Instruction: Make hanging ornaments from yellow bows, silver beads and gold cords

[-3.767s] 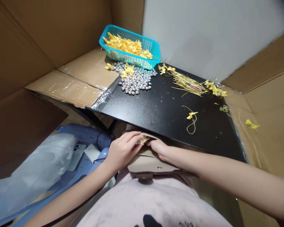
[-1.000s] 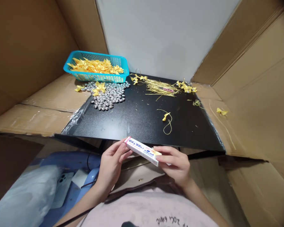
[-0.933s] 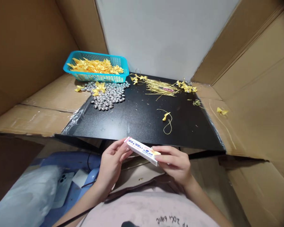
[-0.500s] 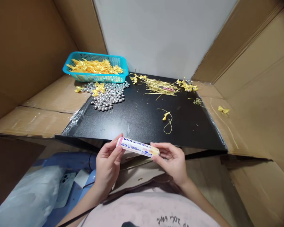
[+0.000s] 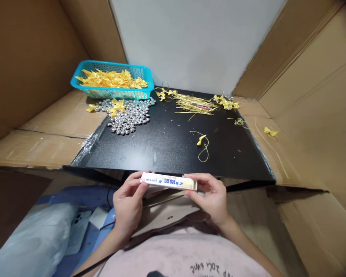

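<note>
Between both hands, just off the table's front edge, is a narrow white candy pack [image 5: 168, 182] with blue lettering and a yellow patch. My left hand [image 5: 129, 200] pinches its left end between thumb and fingers. At the other end, my right hand [image 5: 210, 195] grips it the same way. Beyond the hands, a yellow ribbon bow [image 5: 201, 140] with a looped gold cord lies on the black table [image 5: 173, 150].
A turquoise basket [image 5: 112, 93] of yellow bows stands at the back left, with silver beads [image 5: 129, 117] in front. Gold twist ties [image 5: 194, 104] and finished bows [image 5: 226, 103] lie at the back. Cardboard walls [image 5: 311, 96] flank the table. A phone [image 5: 78, 231] lies lower left.
The candy pack has rolled in my hands so another printed side faces up, and it sits more level. The view has shifted slightly; the things on the table stay put.
</note>
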Tool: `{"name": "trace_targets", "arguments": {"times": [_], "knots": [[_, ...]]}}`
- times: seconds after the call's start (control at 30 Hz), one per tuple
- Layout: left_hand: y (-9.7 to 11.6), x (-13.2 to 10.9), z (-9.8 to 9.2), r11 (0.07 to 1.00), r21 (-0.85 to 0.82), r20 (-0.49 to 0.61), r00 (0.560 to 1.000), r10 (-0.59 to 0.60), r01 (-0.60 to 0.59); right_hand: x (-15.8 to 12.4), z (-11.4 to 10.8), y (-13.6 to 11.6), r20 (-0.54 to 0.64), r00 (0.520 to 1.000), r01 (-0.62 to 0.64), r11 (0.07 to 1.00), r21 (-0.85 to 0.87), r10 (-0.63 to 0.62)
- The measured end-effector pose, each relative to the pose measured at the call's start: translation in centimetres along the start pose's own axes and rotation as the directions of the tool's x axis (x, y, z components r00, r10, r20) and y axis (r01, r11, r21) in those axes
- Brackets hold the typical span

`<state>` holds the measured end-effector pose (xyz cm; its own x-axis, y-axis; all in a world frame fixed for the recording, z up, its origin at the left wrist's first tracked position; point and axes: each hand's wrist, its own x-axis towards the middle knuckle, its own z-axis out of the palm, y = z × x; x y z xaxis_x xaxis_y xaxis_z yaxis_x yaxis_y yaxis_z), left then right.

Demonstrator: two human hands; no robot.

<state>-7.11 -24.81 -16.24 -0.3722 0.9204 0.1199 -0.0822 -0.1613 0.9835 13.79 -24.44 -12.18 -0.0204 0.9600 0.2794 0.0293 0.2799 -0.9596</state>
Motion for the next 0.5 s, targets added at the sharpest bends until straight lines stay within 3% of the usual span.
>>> {"name": "trace_targets", "arguments": {"times": [0.17,0.37,0.5], "knots": [[0.7,0.9,-0.9,0.996,-0.068,-0.039,0.998,0.05,-0.052,-0.1,-0.3,0.2,-0.016,1.0,-0.003,1.0,-0.011,0.003],[3.3,3.4,-1.4,0.958,-0.285,-0.175,0.98,-0.096,0.043,-0.1,-0.1,0.1,-0.012,1.0,-0.007,0.999,0.047,0.008],[5.4,4.4,-1.0,0.927,-0.356,-0.199,0.979,0.052,-0.122,0.0,0.3,-0.1,0.016,0.998,-0.063,0.992,0.109,0.061]]}}
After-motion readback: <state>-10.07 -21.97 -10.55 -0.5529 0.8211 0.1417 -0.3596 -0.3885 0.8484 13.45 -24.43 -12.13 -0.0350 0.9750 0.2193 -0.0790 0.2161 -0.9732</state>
